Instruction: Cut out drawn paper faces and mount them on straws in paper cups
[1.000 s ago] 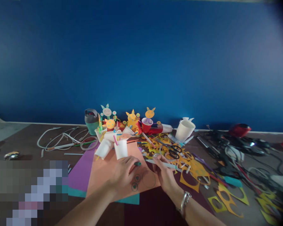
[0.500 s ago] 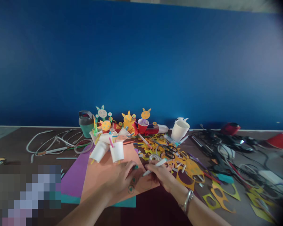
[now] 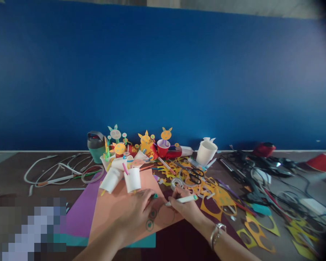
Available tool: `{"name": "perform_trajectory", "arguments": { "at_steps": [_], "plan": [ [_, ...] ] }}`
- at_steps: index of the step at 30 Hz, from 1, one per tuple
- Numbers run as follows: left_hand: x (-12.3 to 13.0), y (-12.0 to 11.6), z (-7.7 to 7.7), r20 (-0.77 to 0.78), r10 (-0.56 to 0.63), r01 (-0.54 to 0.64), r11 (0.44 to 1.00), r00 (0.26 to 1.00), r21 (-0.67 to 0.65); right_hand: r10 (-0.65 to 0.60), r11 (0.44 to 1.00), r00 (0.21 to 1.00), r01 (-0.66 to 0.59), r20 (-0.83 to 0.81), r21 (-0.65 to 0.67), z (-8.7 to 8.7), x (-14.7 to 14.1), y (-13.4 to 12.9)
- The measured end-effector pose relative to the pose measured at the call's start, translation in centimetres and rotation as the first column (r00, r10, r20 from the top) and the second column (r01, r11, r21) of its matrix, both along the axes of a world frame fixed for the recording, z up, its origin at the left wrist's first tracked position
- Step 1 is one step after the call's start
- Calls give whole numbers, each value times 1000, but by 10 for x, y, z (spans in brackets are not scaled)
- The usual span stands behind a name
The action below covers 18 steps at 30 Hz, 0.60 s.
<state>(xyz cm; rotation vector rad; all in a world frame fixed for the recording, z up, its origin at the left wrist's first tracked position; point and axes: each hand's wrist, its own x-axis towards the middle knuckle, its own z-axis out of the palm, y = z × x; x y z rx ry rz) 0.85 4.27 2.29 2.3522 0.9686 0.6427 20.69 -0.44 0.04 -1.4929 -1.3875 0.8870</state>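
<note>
My right hand point(image 3: 183, 204) is closed round a white marker point(image 3: 187, 199) with a teal end. Its tip is at a faint round outline drawn on a salmon-orange sheet of paper point(image 3: 108, 217). My left hand point(image 3: 141, 206) rests on the same sheet with curled fingers, pinching a small teal piece that looks like the marker's cap point(image 3: 155, 196). Just beside the left hand, small circles with teal hearts point(image 3: 149, 225) are drawn on the paper. Two white paper cups point(image 3: 132, 180) lie or stand tilted at the sheet's far edge.
Decorated cups with animal faces point(image 3: 145, 139) stand along the blue wall. A tape roll point(image 3: 176, 183), black-handled scissors point(image 3: 196, 176) and yellow paper scraps point(image 3: 220, 194) spread to the right. Cables and a glue gun point(image 3: 256, 188) lie farther right. A dark green bottle point(image 3: 96, 146) stands back left.
My right hand has tilted the marker flatter, with its tip still near the round outline. The left hand stays on the sheet. The camera view has shifted slightly.
</note>
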Motion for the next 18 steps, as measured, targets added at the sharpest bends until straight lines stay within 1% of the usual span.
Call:
{"name": "perform_trajectory", "arguments": {
  "at_steps": [3, 7, 11, 13, 16, 18],
  "plan": [
    [1, -2, 9, -36, 3, -4, 1000, 999, -17, -14, 1000, 993, 11, 117, 25, 7, -6, -2],
    [2, -4, 15, -66, 6, -8, 1000, 998, -18, -10, 1000, 992, 11, 125, -4, 10, -11, -1],
    [2, -4, 10, -18, 21, -22, 1000, 1000, -10, 14, 999, 987, -19, 157, 26, 5, -8, 0],
    [1, -3, 6, -16, 23, -23, 1000, 1000, -9, 14, 1000, 989, -18, 147, 25, 0, -6, 1],
    [0, -2, 1, -8, 9, -9, 1000, 1000, -3, 19, 999, 995, -22, 96, 31, -5, -6, 2],
    [0, -1, -3, 12, 2, -2, 1000, 1000, 3, 45, 999, 999, -45, 21, 17, -7, -7, 2]
  ]
}}
